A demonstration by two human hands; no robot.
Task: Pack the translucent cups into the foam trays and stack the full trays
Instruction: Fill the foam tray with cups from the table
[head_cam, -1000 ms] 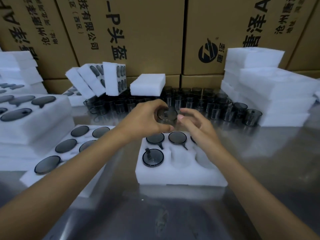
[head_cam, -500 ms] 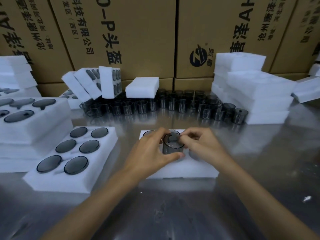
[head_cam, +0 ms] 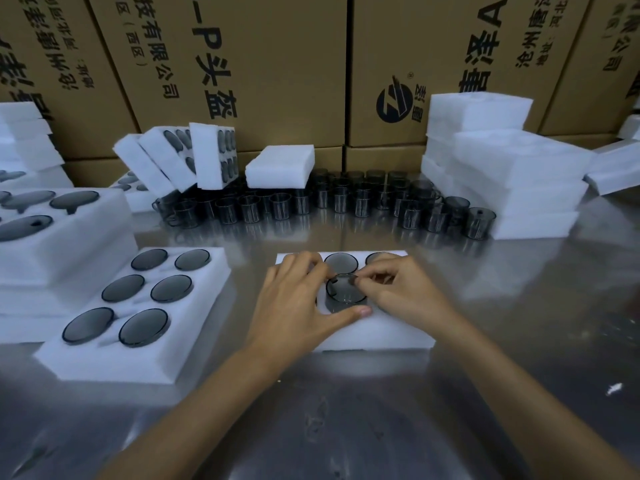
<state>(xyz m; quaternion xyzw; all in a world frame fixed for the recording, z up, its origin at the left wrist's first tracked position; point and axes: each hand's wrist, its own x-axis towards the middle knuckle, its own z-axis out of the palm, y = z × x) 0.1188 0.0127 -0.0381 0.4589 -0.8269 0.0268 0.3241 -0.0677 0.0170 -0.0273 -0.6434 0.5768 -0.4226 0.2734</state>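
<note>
With both the left hand [head_cam: 294, 306] and right hand [head_cam: 398, 292] pinching the smoky translucent plastic cup [head_cam: 345, 289] half-seated in the white foam tray [head_cam: 381, 336], uneven pressing could jam it crooked or tear the pocket wall

Cardboard boxes [head_cam: 277, 64] behind steel table [head_cam: 346, 427]

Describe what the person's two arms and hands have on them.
Nothing is worn on either. The left hand and right hand are bare, with no gloves, rings, watch or wristband visible. Both forearms are bare along their whole visible length to the bottom of the picture; no sleeve shows. Fingernails are short and unpainted.
</note>
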